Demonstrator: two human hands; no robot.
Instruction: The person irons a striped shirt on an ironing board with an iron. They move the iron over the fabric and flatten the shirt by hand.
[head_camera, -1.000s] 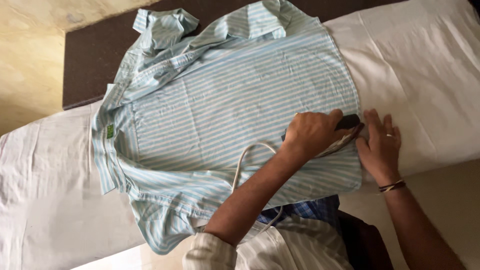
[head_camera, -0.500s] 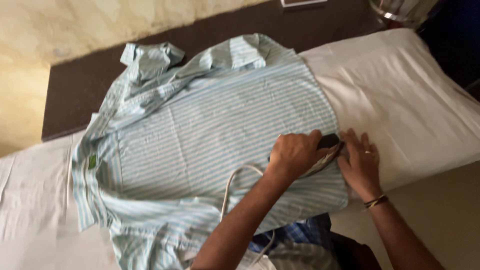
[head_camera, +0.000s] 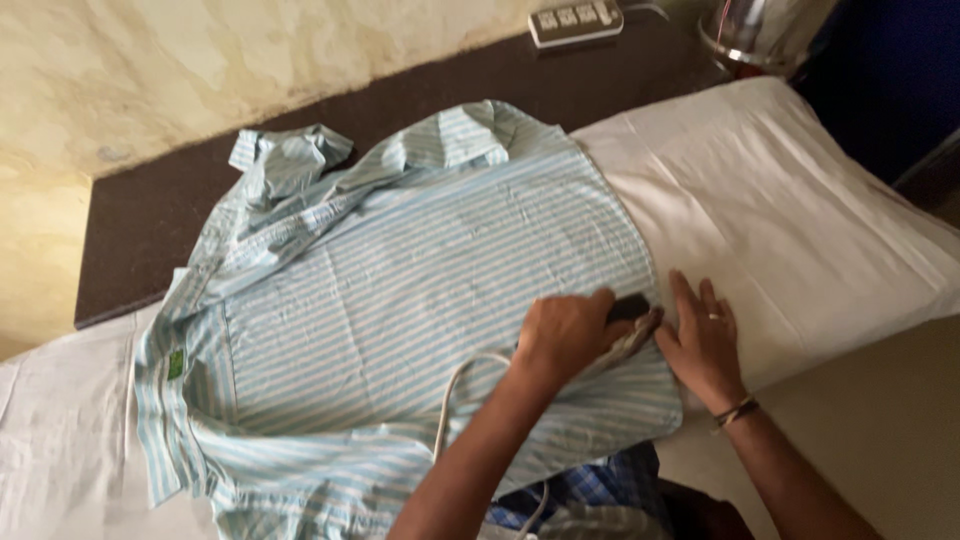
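A light blue and white striped shirt (head_camera: 420, 290) lies spread flat on a white padded cloth (head_camera: 800, 220). My left hand (head_camera: 565, 335) is closed on the dark handle of an iron (head_camera: 632, 322), which rests on the shirt near its right edge. A white cord (head_camera: 450, 395) runs from the iron back along my left forearm. My right hand (head_camera: 705, 345), with a ring and a wrist bangle, lies flat with fingers spread on the shirt's edge, just right of the iron.
A dark brown counter (head_camera: 150, 220) runs behind the shirt along a yellowish wall. A white power strip (head_camera: 575, 20) and a shiny metal vessel (head_camera: 765, 30) sit at the back right. Blue checked cloth (head_camera: 590, 485) shows below the table edge.
The view has tilted, bringing the power strip and metal vessel into sight. Both hands stay at the shirt's right edge, with the iron shifted only slightly.
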